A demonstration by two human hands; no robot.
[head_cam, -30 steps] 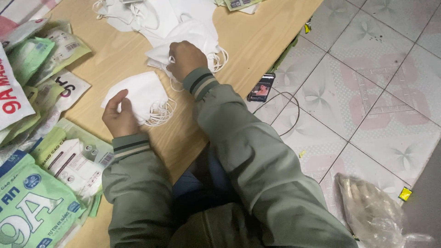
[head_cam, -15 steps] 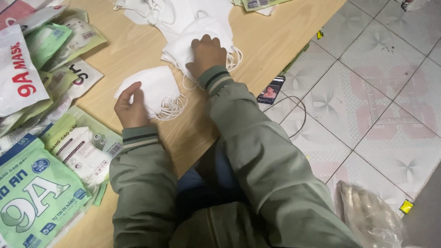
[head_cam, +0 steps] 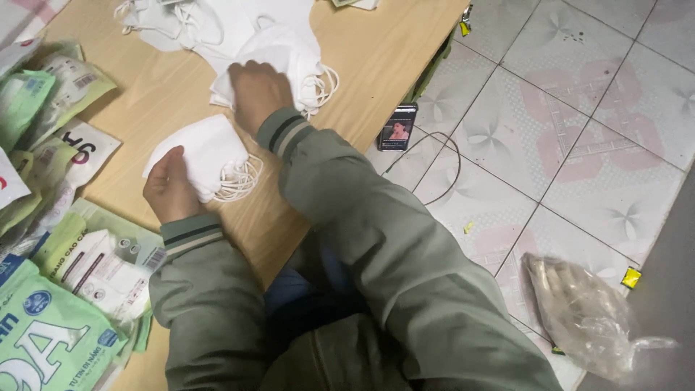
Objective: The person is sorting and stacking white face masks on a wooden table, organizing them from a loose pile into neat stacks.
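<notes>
Both hands on white masks; packets (head_cam: 43,340) beside.

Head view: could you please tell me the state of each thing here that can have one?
Left hand: gripping a small stack of white masks.
Right hand: palm down on the loose mask pile.
Green packets: lying flat, filled.
Phone: on the floor, screen lit.
Plastic bag: crumpled.

Green jacket; striped ribbed cuffs
</notes>
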